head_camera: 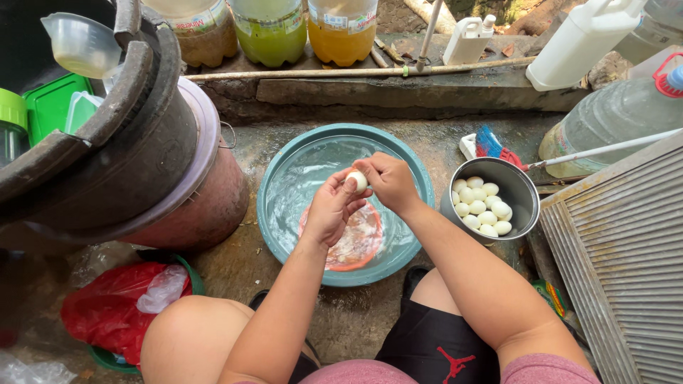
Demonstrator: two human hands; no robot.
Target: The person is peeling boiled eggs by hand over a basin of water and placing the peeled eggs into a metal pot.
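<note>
Two hands meet over the teal basin (pixel 420 186) of water at centre, presumably so shell bits drop into the orange dish (pixel 356 245) sunk in it. At three o'clock the steel pot (pixel 525 186) keeps whole eggs (pixel 482 208) within reach. Left hand (pixel 329 210) cups the boiled egg (pixel 356 180), fingers curled round it; right hand (pixel 388 179) pinches its top. It looks smooth, pale, nearly bare.

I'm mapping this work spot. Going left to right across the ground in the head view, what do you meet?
Red bag → brown bucket → teal basin → left hand → egg → right hand → pot of eggs → ridged metal sheet.
</note>
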